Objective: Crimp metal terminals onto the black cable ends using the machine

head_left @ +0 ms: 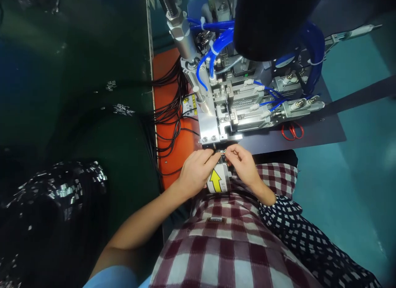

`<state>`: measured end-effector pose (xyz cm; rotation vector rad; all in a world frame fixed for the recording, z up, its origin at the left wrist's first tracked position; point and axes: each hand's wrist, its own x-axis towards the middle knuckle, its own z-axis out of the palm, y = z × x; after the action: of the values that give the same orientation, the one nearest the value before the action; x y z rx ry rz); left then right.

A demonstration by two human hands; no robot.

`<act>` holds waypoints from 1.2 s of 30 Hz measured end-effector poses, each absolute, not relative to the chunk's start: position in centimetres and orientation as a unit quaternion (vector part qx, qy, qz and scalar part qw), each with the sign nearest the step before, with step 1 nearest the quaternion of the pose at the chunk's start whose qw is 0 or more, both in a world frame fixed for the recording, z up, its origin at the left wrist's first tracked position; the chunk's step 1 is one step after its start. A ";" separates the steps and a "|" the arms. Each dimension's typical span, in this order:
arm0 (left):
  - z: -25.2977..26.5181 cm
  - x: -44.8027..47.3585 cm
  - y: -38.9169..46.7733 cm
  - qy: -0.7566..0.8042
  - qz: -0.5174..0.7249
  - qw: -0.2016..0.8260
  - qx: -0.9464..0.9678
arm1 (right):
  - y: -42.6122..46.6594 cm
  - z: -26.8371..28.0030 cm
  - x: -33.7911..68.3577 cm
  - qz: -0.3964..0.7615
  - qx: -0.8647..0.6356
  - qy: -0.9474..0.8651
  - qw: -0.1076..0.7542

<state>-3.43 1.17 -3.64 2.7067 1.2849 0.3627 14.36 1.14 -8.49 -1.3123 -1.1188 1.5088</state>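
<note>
My left hand (198, 169) and my right hand (243, 163) meet at the front of the machine. Their fingertips are pinched close together on the thin coloured wires (223, 152) of a cable, which show as a small bright bit between them. How each finger grips is partly hidden. Just below the fingers lies a metal plate with a yellow arrow label (215, 180). Above them sits the silver block (210, 129) of the machine.
Black cables (168, 119) run across the orange surface (167, 156) on the left, by a yellow warning label (189, 105). Blue air hoses (222, 42) and pneumatic cylinders (250, 114) fill the machine. Red-handled scissors (292, 131) lie right. Bundled cables with shiny ends (66, 191) rest at lower left.
</note>
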 end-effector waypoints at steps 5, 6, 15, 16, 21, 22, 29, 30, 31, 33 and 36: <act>-4.0 -3.5 0.9 0.422 0.143 0.047 0.894 | 1.1 -7.9 14.6 0.480 -0.534 -0.555 0.419; -4.1 -3.6 0.9 0.421 0.144 0.044 0.894 | 1.1 -7.9 14.7 0.466 -0.533 -0.566 0.422; -4.2 -3.2 1.0 0.438 0.142 0.031 0.887 | 1.2 -8.5 14.8 0.642 -0.498 -0.395 0.429; -4.2 -3.1 1.0 0.440 0.135 0.031 0.887 | 1.2 -8.5 14.6 0.631 -0.505 -0.399 0.433; -4.4 -3.2 1.0 0.438 0.168 0.066 0.881 | 1.4 -8.4 14.1 0.624 -0.527 -0.388 0.426; -4.5 -3.3 1.0 0.435 0.189 0.076 0.877 | 1.5 -8.3 14.1 0.629 -0.526 -0.385 0.425; -4.8 -4.0 1.1 0.412 0.230 0.090 0.877 | 1.7 -8.1 13.9 0.614 -0.534 -0.399 0.424; -4.9 -4.0 1.1 0.412 0.228 0.089 0.878 | 1.7 -8.2 13.9 0.610 -0.536 -0.401 0.424; -4.9 -4.0 1.1 0.413 0.225 0.091 0.878 | 1.7 -8.2 13.8 0.606 -0.536 -0.404 0.426; -4.9 -3.9 1.1 0.420 0.218 0.100 0.875 | 1.7 -8.4 13.8 0.599 -0.535 -0.411 0.431; -4.5 -3.9 1.1 0.437 0.208 0.132 0.865 | 1.7 -8.5 13.8 0.598 -0.532 -0.420 0.428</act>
<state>-3.92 1.11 -4.54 2.5106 1.2683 0.6028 13.79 1.69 -8.50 -1.3284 -1.0481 1.4930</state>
